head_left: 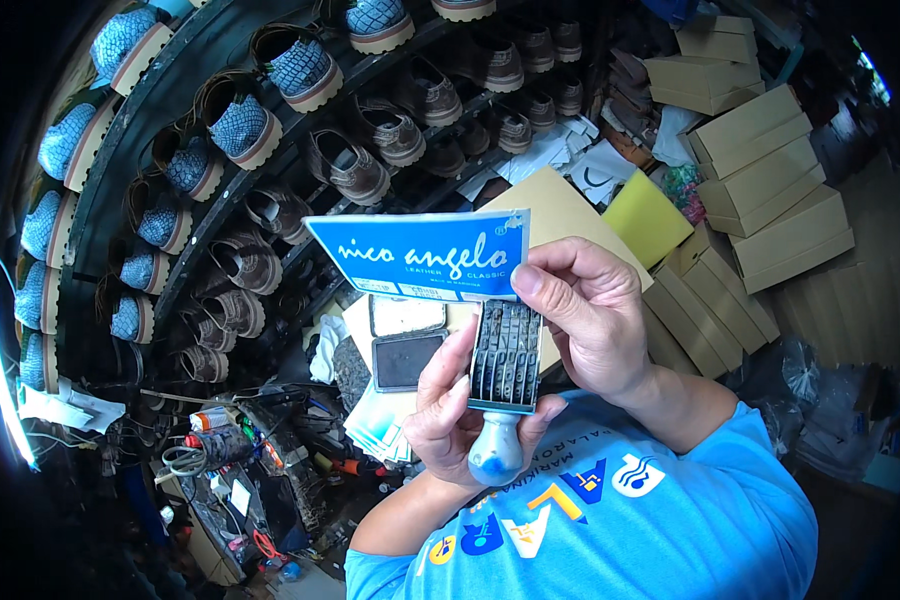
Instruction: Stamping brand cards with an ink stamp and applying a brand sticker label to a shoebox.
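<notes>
My left hand (pixel 445 420) is closed around a band stamp (pixel 506 350). Its rows of dark raised characters face up, and its pale bulbous handle (pixel 496 450) points toward my shirt. Between the thumb and fingers of my right hand (pixel 595 315) is the right end of a blue printed card (pixel 420 250) with white lettering. The card sits just beyond the stamp's far end; I cannot tell whether they touch. Left of the stamp lies an opened ink pad (pixel 408 361) with a dark surface, its lid (pixel 406 316) partly covered by the card.
Curved shelves of brown shoes (pixel 348 165) and blue-textured shoes (pixel 238 125) fill the left and far side. Cardboard boxes (pixel 770 175) are stacked at right, near a yellow sheet (pixel 646 218). Pale papers (pixel 378 425) lie below the ink pad. Tools and cords clutter a bench (pixel 235 470) at lower left.
</notes>
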Demonstrator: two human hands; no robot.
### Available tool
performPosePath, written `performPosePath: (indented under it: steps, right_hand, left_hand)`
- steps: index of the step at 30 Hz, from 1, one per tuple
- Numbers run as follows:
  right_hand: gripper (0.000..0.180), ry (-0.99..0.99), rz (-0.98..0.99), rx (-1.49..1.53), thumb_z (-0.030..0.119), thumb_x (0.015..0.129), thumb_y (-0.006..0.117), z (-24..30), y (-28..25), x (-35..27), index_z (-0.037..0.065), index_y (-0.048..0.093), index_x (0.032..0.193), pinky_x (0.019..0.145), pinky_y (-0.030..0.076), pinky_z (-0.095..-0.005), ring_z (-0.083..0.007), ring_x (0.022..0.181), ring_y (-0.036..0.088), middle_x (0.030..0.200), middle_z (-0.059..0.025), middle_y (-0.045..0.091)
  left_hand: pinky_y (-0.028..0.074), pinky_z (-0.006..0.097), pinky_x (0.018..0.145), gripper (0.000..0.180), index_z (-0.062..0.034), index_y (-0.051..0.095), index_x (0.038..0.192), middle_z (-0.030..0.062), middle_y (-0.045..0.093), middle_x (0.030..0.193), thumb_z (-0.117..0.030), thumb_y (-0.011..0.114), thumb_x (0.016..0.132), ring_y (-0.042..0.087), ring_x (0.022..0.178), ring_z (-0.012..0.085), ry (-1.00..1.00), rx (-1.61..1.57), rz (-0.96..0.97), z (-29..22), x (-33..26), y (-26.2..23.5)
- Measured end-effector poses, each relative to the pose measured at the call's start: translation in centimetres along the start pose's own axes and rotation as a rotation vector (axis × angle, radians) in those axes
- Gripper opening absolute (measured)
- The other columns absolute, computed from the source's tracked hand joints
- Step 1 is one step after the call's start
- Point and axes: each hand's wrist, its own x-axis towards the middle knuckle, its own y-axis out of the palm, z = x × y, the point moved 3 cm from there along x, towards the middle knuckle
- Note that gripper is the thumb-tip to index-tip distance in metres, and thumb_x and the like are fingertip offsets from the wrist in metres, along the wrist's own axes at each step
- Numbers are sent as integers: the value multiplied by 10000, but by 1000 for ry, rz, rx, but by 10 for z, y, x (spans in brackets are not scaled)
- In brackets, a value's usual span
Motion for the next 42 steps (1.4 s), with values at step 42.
performPosePath:
  steps: [42]
  right_hand:
    - [348, 274, -111, -607, 22, 930, 630, -38, -75, 20, -39, 549, 1263, 511, 510, -201, -79, 688, 650, 844, -64, 667]
  left_hand:
    - [488, 384, 950, 494, 1, 590, 1072, 187, 666, 1145, -153, 806, 655, 642, 1081, 335, -724, 768, 800, 104, 81, -125]
